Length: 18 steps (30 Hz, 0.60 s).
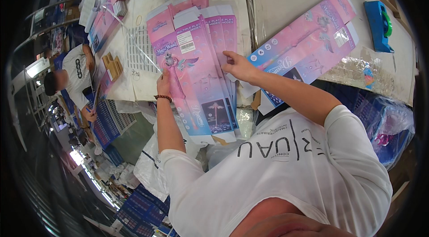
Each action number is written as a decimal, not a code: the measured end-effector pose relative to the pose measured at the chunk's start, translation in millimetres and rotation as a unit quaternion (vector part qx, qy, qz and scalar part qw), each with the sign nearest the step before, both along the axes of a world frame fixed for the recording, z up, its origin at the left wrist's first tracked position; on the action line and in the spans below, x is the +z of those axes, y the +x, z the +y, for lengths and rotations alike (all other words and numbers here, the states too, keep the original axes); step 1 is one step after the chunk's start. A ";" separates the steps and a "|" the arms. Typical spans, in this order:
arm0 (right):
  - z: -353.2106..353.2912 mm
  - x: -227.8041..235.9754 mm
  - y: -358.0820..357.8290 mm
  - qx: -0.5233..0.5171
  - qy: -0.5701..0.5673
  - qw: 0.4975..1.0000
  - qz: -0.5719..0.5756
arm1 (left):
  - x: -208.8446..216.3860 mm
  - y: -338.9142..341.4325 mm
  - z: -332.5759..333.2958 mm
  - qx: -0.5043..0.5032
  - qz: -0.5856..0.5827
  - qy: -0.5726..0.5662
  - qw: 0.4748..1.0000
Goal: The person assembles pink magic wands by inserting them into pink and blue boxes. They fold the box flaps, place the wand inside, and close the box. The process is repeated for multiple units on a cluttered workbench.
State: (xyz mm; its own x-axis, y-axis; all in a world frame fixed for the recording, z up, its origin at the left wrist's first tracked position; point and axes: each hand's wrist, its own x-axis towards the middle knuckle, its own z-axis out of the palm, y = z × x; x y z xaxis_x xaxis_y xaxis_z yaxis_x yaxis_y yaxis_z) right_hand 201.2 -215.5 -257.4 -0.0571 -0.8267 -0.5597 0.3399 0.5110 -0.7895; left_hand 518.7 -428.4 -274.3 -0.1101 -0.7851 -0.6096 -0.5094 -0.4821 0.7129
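My left hand (164, 84) holds the front carton (201, 76), its sticker (185, 41) applied, while the fanned cartons (229, 35) beside my part-open right hand (239, 67) show none.

Looks brightly and rather evenly lit over the cream worktable (290, 0), probably from overhead. Throws only soft shadows. Reads crisp on the pink-and-blue cartons (190, 80). Glints on the clear plastic bag (391, 118) at right. Burns out white at the ceiling lights (77, 157). Dims and softens toward the rim, bending straight edges, then drops to black.
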 end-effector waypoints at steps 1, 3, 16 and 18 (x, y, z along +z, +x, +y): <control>0.0 -1.4 0.6 -0.008 0.006 1.000 -0.003 | 0.0 -0.2 -1.1 -0.004 0.002 -0.003 1.000; 0.7 -3.4 -1.2 -0.028 0.013 1.000 -0.006 | 0.3 -1.2 -1.9 0.002 0.010 -0.009 1.000; 11.6 -9.1 -13.5 -0.052 -0.019 0.998 -0.021 | -1.3 -3.7 -15.7 0.017 0.019 0.034 0.999; 16.8 -12.8 -15.2 -0.054 0.009 0.998 0.006 | -1.3 5.0 -24.1 0.023 -0.033 0.038 0.998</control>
